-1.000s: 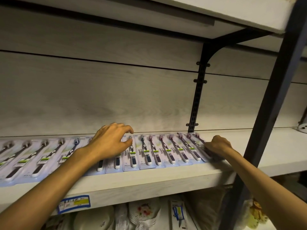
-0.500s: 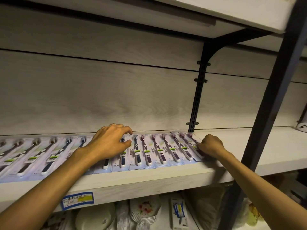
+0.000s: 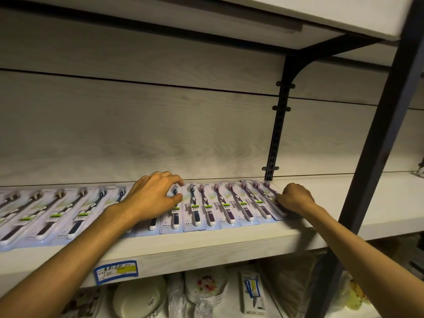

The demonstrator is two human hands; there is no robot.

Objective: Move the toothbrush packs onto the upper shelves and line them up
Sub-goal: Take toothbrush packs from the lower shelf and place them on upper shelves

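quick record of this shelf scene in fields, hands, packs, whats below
left hand: fingers curled on the toothbrush packs mid row
right hand: fingers curled at the rightmost pack, grip unclear
packs: flat, overlapping, in one row on the shelf
row end: near the slotted upright
shelf edge: blue price tag
below: stacked plates, a boxed item

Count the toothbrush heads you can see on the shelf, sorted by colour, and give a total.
Brown heads: 4
Dark blue heads: 4
Purple heads: 6
Total: 14
The left hand hides parts of some toothbrush packs, so there may be more.
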